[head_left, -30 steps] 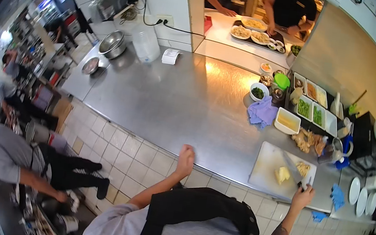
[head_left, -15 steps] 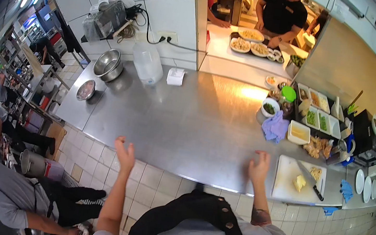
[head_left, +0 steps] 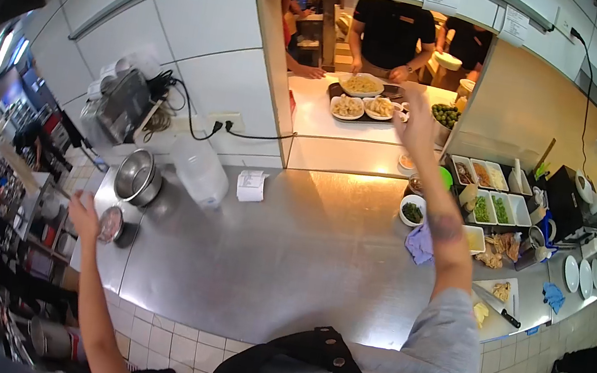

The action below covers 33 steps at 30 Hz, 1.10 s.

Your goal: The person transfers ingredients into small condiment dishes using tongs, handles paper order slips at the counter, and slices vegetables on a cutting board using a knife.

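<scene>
My left hand (head_left: 84, 215) is raised at the left, fingers apart and holding nothing. In view it lies just left of a small metal bowl (head_left: 110, 225) with pinkish contents. My right hand (head_left: 416, 123) reaches forward toward the lit serving window, somewhat blurred. Its fingers look stretched out, with nothing visible in them. Beyond it, on the window ledge, a dark tray (head_left: 355, 117) bears several white dishes of food. From my view the hand covers part of the tray's right side.
A steel counter (head_left: 264, 259) spans the front. A larger metal bowl (head_left: 138, 178), a plastic jug (head_left: 196, 171) and a paper pad (head_left: 251, 186) stand left. Ingredient tubs (head_left: 492, 208), a purple cloth (head_left: 420, 243) and a knife (head_left: 497, 306) lie right. A person (head_left: 390, 38) stands beyond the window.
My right hand has moved up and forward from the counter's front edge to the window. My left hand has moved left toward the small bowl. The view has shifted, and I appear closer to the counter.
</scene>
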Each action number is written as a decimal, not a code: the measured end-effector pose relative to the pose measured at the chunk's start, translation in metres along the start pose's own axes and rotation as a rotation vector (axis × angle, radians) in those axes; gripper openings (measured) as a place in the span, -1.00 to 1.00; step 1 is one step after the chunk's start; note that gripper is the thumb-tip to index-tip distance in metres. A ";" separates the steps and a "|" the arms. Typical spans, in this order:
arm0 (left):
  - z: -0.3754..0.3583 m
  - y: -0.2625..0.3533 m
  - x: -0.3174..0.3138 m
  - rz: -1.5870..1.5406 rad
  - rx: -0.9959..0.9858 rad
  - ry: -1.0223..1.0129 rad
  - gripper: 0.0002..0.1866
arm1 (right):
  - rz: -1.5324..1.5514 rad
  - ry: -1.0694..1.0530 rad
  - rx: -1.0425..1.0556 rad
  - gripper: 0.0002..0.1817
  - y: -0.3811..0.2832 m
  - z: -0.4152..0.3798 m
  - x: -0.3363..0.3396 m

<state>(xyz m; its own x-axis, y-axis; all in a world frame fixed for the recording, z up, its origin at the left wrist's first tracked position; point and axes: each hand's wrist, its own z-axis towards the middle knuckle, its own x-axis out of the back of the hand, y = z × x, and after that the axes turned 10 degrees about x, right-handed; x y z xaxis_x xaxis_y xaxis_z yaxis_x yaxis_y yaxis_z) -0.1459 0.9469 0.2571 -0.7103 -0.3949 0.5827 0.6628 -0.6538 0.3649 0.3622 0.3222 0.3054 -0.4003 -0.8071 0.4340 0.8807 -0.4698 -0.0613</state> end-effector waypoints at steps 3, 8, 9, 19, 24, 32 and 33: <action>0.094 0.016 -0.022 -0.100 0.124 -0.073 -0.44 | -0.061 0.224 0.106 -0.51 0.029 0.097 0.021; 0.231 0.020 -0.097 0.059 -0.069 -0.136 -0.47 | -0.260 0.226 0.169 -0.55 0.023 0.103 0.021; 0.251 0.021 -0.109 0.410 -0.275 -0.149 -0.52 | -0.167 0.132 0.140 -0.51 0.010 0.084 0.019; 0.257 0.100 -0.107 -0.814 0.359 -0.183 -0.64 | 0.045 -0.496 -0.131 -0.52 -0.067 -0.066 0.033; 0.215 0.142 -0.089 -1.313 0.188 0.076 -0.88 | 0.193 -0.541 -0.079 -0.56 -0.104 -0.034 0.003; 0.074 0.264 -0.054 -1.842 0.331 -0.362 -0.89 | 0.893 -0.620 -0.205 -0.64 -0.229 0.068 -0.106; 0.062 0.269 -0.061 -1.854 0.330 -0.423 -0.89 | 0.906 -0.622 -0.204 -0.61 -0.247 0.084 -0.116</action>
<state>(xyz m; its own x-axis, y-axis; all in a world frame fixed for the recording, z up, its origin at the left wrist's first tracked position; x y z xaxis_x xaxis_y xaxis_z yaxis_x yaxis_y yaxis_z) 0.0902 0.8352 0.3652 -0.4117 0.7338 -0.5404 -0.6875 0.1392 0.7128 0.2126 0.5622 0.3458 0.6152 -0.5886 0.5245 0.7017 0.1056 -0.7046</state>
